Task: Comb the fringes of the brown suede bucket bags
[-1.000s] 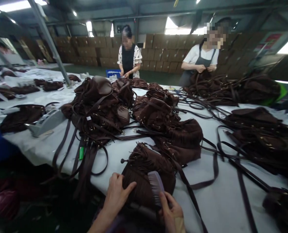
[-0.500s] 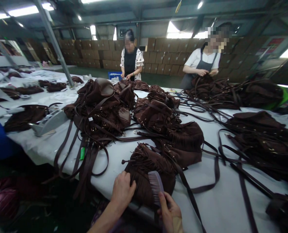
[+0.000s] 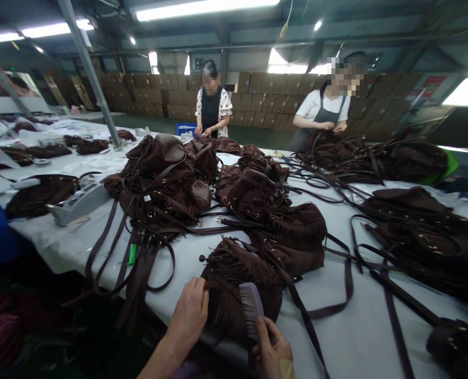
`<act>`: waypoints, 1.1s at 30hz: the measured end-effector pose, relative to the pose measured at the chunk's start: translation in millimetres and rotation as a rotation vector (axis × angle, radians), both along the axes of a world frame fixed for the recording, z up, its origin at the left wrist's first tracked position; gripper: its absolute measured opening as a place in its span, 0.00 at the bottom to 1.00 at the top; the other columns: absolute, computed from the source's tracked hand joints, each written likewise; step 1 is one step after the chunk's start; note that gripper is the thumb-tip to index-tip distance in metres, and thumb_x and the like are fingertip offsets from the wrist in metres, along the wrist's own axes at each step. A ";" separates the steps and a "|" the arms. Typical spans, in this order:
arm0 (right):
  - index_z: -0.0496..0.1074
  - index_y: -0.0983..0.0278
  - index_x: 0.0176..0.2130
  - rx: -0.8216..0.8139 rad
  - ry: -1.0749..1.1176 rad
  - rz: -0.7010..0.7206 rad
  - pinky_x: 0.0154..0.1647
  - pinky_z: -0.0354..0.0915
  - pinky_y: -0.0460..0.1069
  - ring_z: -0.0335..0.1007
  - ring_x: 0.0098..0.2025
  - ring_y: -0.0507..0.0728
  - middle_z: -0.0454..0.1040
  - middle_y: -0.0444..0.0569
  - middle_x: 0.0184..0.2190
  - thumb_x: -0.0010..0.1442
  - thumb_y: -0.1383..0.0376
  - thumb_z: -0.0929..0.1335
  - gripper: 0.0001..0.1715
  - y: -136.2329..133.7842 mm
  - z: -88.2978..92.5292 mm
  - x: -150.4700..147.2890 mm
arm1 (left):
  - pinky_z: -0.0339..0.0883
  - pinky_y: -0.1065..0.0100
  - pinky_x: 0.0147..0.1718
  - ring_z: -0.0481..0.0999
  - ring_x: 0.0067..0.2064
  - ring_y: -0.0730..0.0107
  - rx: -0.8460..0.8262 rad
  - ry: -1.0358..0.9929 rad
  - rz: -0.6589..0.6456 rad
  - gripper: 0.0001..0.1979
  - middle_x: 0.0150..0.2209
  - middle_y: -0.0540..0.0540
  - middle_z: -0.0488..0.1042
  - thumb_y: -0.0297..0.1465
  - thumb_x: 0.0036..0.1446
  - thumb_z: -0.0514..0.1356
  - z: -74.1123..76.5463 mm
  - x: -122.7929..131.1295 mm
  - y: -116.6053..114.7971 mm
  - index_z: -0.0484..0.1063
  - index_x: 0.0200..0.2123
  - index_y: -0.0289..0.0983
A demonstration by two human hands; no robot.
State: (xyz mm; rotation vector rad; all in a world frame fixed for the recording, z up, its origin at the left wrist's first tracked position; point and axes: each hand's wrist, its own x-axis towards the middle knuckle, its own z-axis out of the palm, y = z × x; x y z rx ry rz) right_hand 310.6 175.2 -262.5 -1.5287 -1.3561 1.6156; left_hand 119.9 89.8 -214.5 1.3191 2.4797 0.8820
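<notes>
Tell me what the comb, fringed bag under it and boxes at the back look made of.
Comb: probably plastic, smooth pale lilac, with even, moulded-looking teeth. Fringed bag: perhaps suede or imitation suede, matt dark brown, cut into soft strands. Boxes: likely cardboard, plain matt brown.

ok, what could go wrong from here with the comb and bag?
Snag: the comb in the right hand is at the fringe; its teeth might catch strands.
Slip: the bag sits by the near edge of the table and could slide if pulled.
Tangle: a loose strap beside it might get caught.
</notes>
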 end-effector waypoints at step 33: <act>0.67 0.67 0.60 0.868 -0.032 0.587 0.60 0.66 0.54 0.71 0.56 0.60 0.75 0.57 0.54 0.69 0.60 0.57 0.25 6.5 73.9 -60.3 | 0.57 0.69 0.27 0.69 0.28 0.65 0.129 -0.671 0.170 0.22 0.24 0.49 0.72 0.49 0.58 0.55 -0.1 -2.7 -52.5 0.74 0.28 0.36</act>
